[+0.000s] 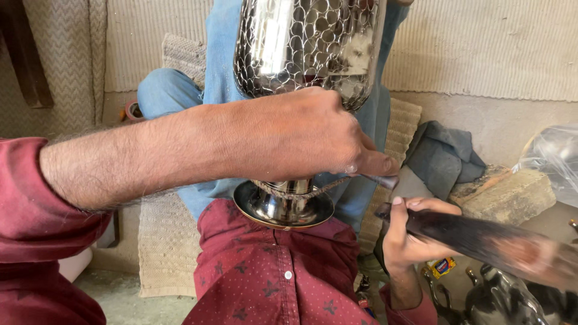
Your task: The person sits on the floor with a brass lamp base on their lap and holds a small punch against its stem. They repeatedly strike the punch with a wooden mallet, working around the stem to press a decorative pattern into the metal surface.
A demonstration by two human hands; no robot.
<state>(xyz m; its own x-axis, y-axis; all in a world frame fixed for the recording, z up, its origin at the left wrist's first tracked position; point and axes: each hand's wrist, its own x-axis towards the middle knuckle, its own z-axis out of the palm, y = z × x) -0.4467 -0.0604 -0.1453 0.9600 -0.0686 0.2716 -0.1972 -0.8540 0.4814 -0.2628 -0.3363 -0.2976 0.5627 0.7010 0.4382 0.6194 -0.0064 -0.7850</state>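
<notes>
On lap: left hand [301,135] steadies metal vase [307,48]; right hand [406,232] grips dark tool [481,238].

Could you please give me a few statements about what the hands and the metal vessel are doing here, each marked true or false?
1. The left hand reaches across the hammered metal vessel. True.
2. The vessel's round foot rests on the floor. False: it sits on the person's dark red shirt.
3. The right hand grips a long dark tool. True.
4. The vessel's surface is plain and smooth. False: it bears a scale-like hammered pattern.
5. A twisted band circles the stem. True.
</notes>
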